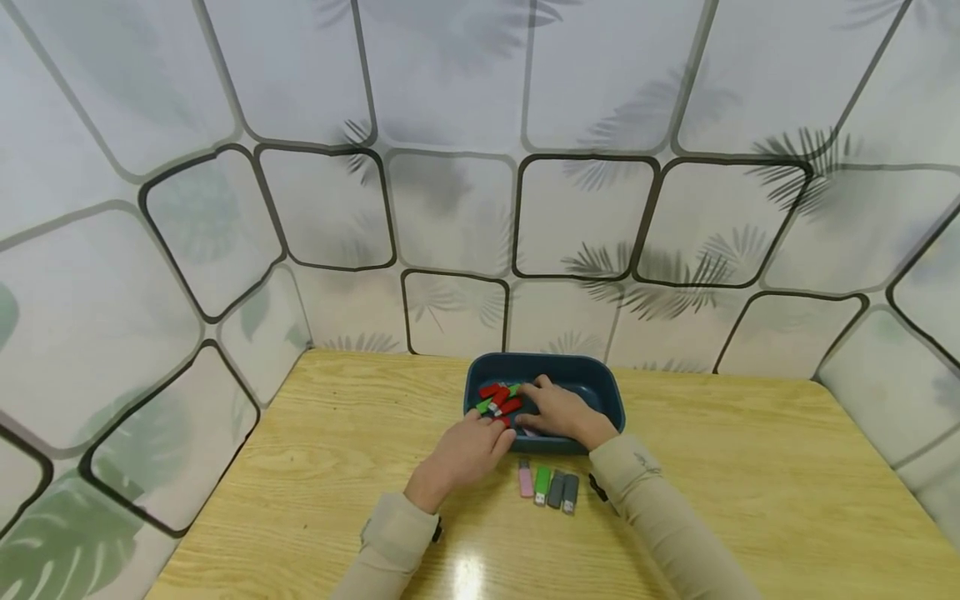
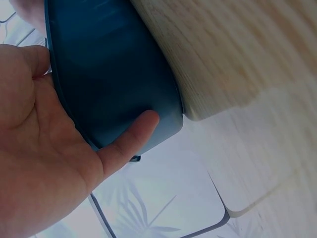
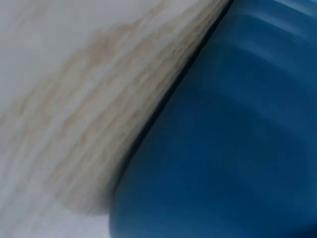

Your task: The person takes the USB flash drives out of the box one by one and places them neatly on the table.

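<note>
Four USB sticks lie just nearside of blue bin, more heaped within; can't tell what right hand (inside) or left hand (at rim) grips; bin tug could scatter row.

right wrist | blue bin: smooth wall, right side | wood-grained tabletop: left, blurred

A screened-off work nook; whether in a home, office or lab cannot be told. In the head view, a pale backdrop printed with rounded outlines and leaf fronds stands at twelve o'clock, wrapping round to ten and two. The wood-grain counter at six carries a blue bin and USB sticks.
</note>
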Action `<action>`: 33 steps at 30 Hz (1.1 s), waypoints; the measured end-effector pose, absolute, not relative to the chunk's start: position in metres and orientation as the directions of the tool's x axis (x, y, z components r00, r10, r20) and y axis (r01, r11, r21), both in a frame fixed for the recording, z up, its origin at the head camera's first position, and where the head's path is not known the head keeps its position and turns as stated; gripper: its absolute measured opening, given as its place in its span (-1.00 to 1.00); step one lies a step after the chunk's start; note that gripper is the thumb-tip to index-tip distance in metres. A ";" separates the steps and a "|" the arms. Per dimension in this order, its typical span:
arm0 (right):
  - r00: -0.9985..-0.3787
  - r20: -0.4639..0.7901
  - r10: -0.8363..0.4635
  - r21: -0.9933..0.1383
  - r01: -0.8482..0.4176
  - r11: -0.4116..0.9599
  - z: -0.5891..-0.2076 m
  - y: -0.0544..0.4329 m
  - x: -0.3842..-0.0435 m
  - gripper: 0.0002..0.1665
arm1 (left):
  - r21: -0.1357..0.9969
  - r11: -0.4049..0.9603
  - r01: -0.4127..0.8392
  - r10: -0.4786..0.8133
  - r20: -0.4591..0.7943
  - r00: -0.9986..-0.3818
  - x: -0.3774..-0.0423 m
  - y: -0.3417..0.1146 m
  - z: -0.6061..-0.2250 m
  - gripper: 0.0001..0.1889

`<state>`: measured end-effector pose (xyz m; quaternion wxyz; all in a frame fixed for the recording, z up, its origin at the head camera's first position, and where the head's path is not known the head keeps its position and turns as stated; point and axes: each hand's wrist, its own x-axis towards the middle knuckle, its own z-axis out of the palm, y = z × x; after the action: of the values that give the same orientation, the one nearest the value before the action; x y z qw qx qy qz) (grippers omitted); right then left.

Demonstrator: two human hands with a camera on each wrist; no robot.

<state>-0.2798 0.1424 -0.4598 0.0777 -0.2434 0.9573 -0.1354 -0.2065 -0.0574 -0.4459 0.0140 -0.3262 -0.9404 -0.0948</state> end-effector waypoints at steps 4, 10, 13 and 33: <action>-0.883 -0.084 -0.461 -0.296 -0.420 0.858 -0.460 0.142 -0.281 -0.57 | 0.170 0.769 0.616 0.609 0.096 -0.787 -0.206 -0.057 -0.445 -0.61; -0.897 -0.075 -0.435 -0.276 -0.400 0.874 -0.458 0.145 -0.280 -0.72 | 0.159 0.769 0.619 0.613 0.094 -0.785 -0.206 -0.055 -0.445 -0.62; -0.903 -0.082 -0.421 -0.263 -0.388 0.883 -0.456 0.147 -0.279 -0.72 | 0.165 0.773 0.612 0.606 0.089 -0.790 -0.206 -0.055 -0.446 -0.62; -0.895 0.052 -0.444 -0.453 -0.417 0.788 -0.439 0.157 -0.269 -0.94 | 0.211 0.782 0.586 0.580 0.096 -0.809 -0.205 -0.056 -0.446 -0.63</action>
<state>-0.2686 0.1570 -0.4391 0.0288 -0.2276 0.9451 -0.2329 -0.2055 -0.0561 -0.4456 0.0128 -0.3088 -0.9439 -0.1161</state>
